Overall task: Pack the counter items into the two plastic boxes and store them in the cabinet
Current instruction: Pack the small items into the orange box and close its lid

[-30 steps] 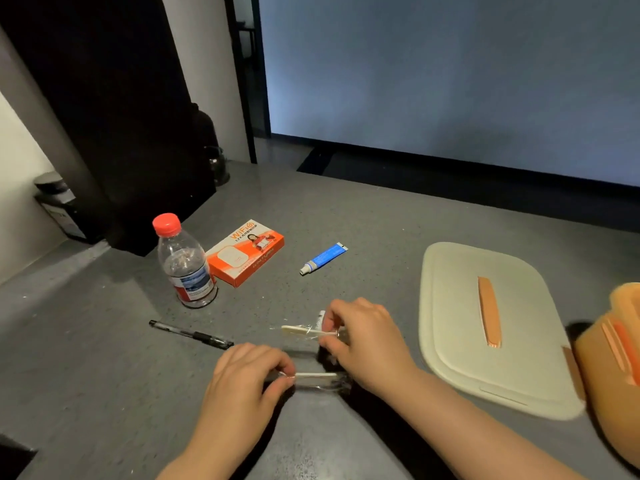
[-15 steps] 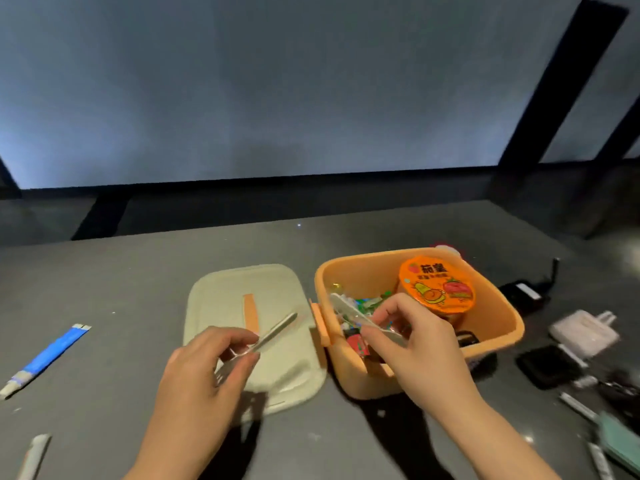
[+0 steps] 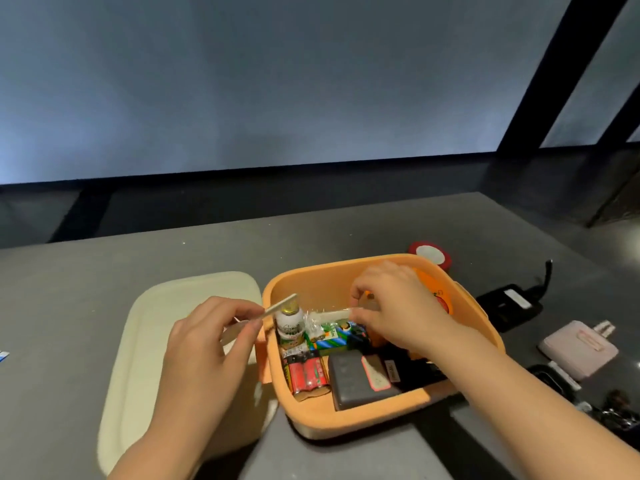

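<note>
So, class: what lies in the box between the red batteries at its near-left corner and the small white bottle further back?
Head view: nothing separate shows between the red batteries and the white bottle; they nearly adjoin along the orange box's left wall.

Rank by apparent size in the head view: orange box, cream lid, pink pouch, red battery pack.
1. Orange box and cream lid: alike, and hands cover part of each, so unranked.
2. Pink pouch.
3. Red battery pack: close to the pouch in size, so unsure.

A dim room in a home or office, hard to tell which.
A grey tabletop (image 3: pixel 346 230) carries chargers (image 3: pixel 509 303), a pink case (image 3: pixel 578 351) right of the grip; beyond, a dark-framed window (image 3: pixel 311 81).
</note>
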A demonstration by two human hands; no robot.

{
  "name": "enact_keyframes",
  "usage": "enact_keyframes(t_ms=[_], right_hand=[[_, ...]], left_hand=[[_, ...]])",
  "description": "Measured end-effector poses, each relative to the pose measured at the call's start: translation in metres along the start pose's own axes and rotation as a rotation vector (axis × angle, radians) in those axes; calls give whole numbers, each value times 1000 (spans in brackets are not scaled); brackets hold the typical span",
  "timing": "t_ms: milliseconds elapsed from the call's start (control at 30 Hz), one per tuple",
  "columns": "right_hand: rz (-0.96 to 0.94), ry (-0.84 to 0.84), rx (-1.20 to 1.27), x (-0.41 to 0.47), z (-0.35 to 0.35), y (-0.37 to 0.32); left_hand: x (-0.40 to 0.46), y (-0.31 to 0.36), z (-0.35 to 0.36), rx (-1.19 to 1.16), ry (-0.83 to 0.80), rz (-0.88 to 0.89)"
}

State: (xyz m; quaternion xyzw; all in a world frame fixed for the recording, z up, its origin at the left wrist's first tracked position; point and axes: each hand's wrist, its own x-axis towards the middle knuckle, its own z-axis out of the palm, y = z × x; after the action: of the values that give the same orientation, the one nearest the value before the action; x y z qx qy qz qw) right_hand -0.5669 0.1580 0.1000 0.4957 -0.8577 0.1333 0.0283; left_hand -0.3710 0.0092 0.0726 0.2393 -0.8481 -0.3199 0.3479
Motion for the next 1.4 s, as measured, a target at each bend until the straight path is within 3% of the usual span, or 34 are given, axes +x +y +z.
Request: enact_keyframes(t_ms=[267, 500, 700, 800, 933, 1067, 1200, 1400], right_hand=[[-154, -246, -250, 45, 58, -12], [-108, -207, -284, 45, 66, -9], [61, 86, -15, 17, -4, 13], [120, 208, 77, -5, -22, 17], [91, 257, 132, -26, -29, 14], [79, 285, 154, -35, -30, 13], [65, 256, 169, -33, -29, 2], [-64, 191, 205, -18, -22, -61]], left_hand=[[2, -25, -21, 35, 122, -73], [2, -17, -8, -1, 47, -38], [39, 16, 23, 99, -156, 170], [55, 22, 56, 219, -326, 171], [69, 13, 89, 327, -617, 206], [72, 8, 103, 513, -693, 335], [70, 12, 93, 562, -600, 443], [16, -16, -2, 202, -47, 75]])
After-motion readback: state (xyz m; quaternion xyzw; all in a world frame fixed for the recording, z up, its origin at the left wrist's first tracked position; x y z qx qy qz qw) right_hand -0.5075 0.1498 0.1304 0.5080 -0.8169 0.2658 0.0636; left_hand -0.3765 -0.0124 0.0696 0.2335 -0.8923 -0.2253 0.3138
